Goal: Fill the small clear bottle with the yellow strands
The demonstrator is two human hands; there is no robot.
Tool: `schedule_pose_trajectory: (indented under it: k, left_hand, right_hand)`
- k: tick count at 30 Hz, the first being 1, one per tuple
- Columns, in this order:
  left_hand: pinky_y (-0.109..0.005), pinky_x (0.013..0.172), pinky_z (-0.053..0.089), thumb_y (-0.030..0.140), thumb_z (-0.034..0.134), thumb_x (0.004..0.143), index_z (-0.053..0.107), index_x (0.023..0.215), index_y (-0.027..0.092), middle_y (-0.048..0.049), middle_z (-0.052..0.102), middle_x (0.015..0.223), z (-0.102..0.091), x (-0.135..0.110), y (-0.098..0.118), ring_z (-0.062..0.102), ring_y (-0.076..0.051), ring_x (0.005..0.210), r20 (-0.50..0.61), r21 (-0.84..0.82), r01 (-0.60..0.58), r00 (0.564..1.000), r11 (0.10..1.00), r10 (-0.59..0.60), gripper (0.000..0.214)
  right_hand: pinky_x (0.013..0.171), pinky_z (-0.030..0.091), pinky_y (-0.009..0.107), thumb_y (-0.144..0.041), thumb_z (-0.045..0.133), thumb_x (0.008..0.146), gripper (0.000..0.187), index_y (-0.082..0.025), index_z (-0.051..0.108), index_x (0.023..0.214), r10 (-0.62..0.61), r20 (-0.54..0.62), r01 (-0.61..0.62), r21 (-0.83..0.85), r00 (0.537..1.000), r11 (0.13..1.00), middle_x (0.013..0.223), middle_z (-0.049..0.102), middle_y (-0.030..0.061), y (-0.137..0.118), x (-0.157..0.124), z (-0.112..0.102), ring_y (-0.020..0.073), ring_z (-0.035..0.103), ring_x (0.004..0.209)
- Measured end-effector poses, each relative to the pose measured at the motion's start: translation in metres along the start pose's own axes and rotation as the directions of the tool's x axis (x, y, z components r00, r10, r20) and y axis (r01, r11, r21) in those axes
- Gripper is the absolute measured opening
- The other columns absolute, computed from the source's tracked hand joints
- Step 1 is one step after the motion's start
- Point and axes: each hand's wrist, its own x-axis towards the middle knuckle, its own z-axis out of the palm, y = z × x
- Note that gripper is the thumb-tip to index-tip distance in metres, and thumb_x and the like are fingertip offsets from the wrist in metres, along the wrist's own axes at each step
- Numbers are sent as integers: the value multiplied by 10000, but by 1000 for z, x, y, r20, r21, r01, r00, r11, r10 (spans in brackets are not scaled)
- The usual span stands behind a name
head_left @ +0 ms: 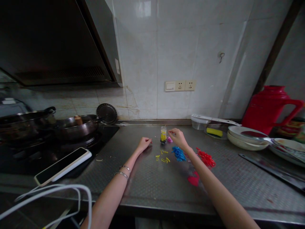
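Note:
A small clear jar (163,135) stands upright on the metal counter, with yellow pieces inside and dark ones at its base. My right hand (178,137) is just right of the jar's upper part, fingers pinched together; what they hold, if anything, is too small to make out. To the jar's left, my left hand (144,144) rests low over the counter, fingertips closed together, their contents hidden. Several loose yellow loops shaped like paper clips (163,160) lie in front of the jar. A blue heap (178,153) of similar pieces sits nearer my right forearm, which partly covers a red heap (206,158).
A pink item (169,139) lies beside the jar, and a red-pink one (193,178) lies by my right forearm. Stacked plates (247,136), a knife (271,171) and a red thermos jug (269,109) occupy the right. Leftward are a phone (62,165), pans (78,127) and white cable (88,194).

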Motion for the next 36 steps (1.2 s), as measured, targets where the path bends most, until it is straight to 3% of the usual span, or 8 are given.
schedule_pose_trajectory:
  k: [6,9,13,17,22,27,36]
  left_hand:
    - [-210,513,296,391,429,733,654,644,93,-6,572,537,3,-2,3,452,-107,526,52,71,-31,998,997,27,384]
    - [-210,527,320,358,426,740,666,676,101,-19,607,582,2,-8,11,483,-112,549,88,171,-86,993,982,72,357]
    - [-210,571,347,286,468,717,680,749,138,-28,637,681,-2,-17,30,508,-110,593,153,338,-233,970,912,190,260]
    - [-207,620,378,269,523,680,670,890,201,-26,624,787,-2,-27,52,538,-126,681,304,407,-371,917,835,260,265]
    - [-224,645,399,288,556,665,664,904,266,-26,577,970,0,-40,73,562,-161,770,447,419,-454,857,787,257,264]
    - [-235,669,404,267,540,696,675,805,256,-15,556,1004,1,-44,77,567,-157,764,447,420,-452,858,787,255,174]
    - [-233,671,410,276,508,738,636,853,222,-38,532,1017,6,-41,72,564,-153,768,450,499,-478,856,722,256,180]
  right_hand:
    - [719,422,276,-239,477,741,224,-164,668,828,18,99,-19,6,995,1000,800,650,65,5,-19,3,170,571,757]
    - [699,424,251,-192,490,702,232,-161,668,848,-1,227,-13,57,974,998,808,654,53,1,-22,3,153,576,735]
    - [662,416,218,-137,501,646,271,-162,664,860,-44,462,10,75,886,997,791,643,28,-3,-27,2,132,568,702]
    - [641,406,208,-124,539,605,370,-157,632,962,-27,585,-4,52,810,999,809,630,20,-9,-32,2,123,547,691]
    - [644,388,203,-83,520,608,382,-169,614,968,-40,632,6,57,774,998,841,617,18,-12,-35,4,118,529,706]
    - [607,367,187,-51,492,620,369,-162,592,958,-41,650,14,47,759,999,777,595,9,-10,-36,10,104,507,665]
    - [542,319,172,-62,460,686,308,-155,556,964,3,625,1,-6,781,1000,667,548,-6,-6,-40,17,80,460,574]
